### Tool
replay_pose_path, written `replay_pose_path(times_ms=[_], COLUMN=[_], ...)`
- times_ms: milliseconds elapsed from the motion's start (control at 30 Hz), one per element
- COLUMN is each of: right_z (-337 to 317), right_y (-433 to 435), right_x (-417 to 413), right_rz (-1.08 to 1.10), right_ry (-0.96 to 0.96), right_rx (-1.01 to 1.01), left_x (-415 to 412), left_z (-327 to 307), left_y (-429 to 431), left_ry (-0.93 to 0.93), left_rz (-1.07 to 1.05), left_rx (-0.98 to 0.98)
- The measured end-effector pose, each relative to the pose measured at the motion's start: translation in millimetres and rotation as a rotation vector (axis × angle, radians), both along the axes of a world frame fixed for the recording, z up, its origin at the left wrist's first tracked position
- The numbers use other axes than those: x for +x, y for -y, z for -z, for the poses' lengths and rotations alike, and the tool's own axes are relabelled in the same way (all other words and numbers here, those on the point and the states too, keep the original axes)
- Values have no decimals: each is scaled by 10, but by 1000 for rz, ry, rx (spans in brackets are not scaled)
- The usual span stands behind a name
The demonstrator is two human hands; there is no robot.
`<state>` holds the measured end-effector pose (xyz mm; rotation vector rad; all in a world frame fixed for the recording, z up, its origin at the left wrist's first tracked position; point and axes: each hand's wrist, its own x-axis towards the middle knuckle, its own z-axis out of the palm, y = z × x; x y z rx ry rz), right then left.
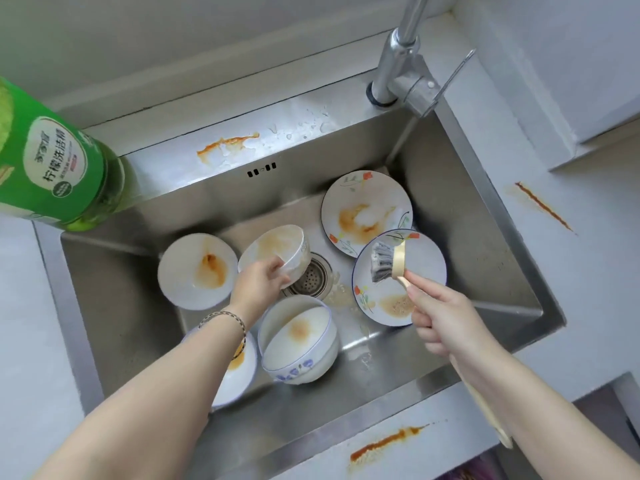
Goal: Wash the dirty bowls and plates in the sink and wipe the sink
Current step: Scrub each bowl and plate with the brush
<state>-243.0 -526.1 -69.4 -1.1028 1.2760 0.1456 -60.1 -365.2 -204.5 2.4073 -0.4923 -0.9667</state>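
Observation:
My left hand [260, 282] grips a dirty white bowl [277, 252], tilted on its side above the drain [311, 277] of the steel sink [460, 216]. My right hand [440, 313] holds a wooden-handled dish brush [388, 263], its bristles over a flowered plate [398, 277] with a brown smear. Another stained flowered plate [367, 211] leans at the back. A stained white plate [197, 270] lies at the left. A blue-flowered bowl [298, 337] sits in front, and another dirty dish [235, 372] lies partly under my left forearm.
A green dish-soap bottle [59, 164] stands on the sink's back left corner. The chrome tap [401, 71] rises at the back right. Orange-brown stains mark the back rim [228, 145], the right counter [543, 206] and the front ledge [384, 441].

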Motion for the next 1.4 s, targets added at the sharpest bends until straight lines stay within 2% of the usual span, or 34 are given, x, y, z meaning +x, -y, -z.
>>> replay_pose_path(times_ms=[200,333,467,567,633,733,867,933,1000,1200,1400], right_z=[-17,-38,-14,29,50,77,111,133,161,262,309], right_y=[-125,-221,-286,-326,-347,-365,-382,-386,-384,-383,-426], right_x=[142,233,342,420,467,530,582,593,598,620,663], right_rz=[-16,-77,-124,-162,-179,-200,-244,-258,-267,-274,-286], right_ry=[13,8,-6,-8,-6,-7,-20,-27,-42,-106,-98], right_rx=[19,21,6,10,19,38,49,57,57,54,59], left_x=[-66,99,226,213,171,125,148,177,207,332,322], left_z=[155,247,302,214,109,-2,102,174,250,388,359], left_y=[-291,-361,-393,-449,-539,-729,-950,-980,-991,-1039,-1032], left_ry=[126,173,127,18,-34,20,35,-79,-138,-181,-131], left_rz=[245,293,264,76,-201,-634,-969,-1064,-1101,-1240,-1275], left_rx=[65,95,82,30,-70,-152,37,81,8,-196,-178])
